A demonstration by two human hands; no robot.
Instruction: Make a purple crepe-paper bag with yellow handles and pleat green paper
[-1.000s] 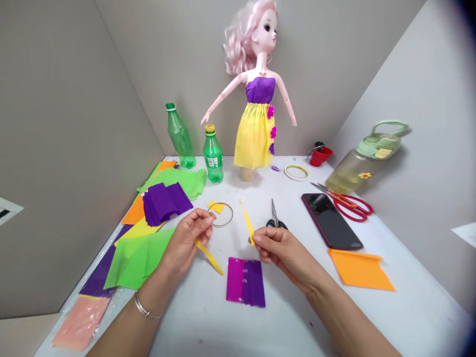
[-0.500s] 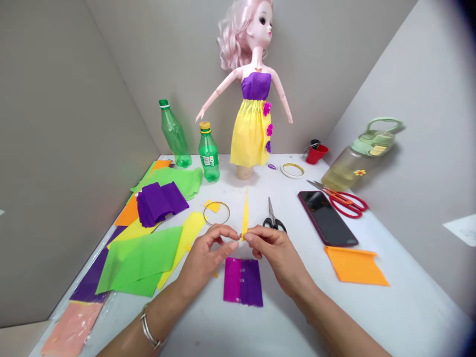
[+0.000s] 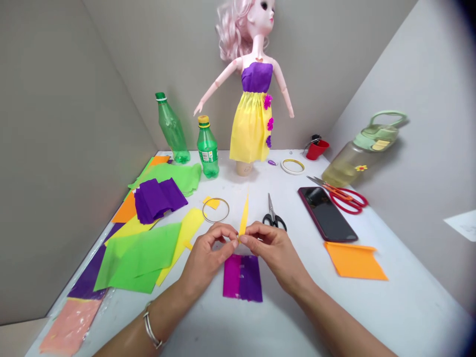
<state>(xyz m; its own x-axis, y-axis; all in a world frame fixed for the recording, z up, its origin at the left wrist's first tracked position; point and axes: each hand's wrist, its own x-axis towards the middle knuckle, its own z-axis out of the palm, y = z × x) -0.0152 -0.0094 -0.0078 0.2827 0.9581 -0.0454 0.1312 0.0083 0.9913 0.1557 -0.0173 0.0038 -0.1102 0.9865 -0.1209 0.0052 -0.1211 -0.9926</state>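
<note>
White bench [image 3: 409,307]: doll [image 3: 251,109] stands upright at the rear, in a purple and yellow paper dress. A purple-and-magenta crepe paper piece [image 3: 242,277] lies directly below the hands. Left hand [image 3: 204,253] and right hand [image 3: 273,250] are closed in a narrow pinch, together holding the lower end of a yellow crepe paper strip [image 3: 244,215]. Its long axis stands near vertical, leaning slightly right, tapered tip pointing up. Black-handled scissors [image 3: 272,220] lie just right of it.
</note>
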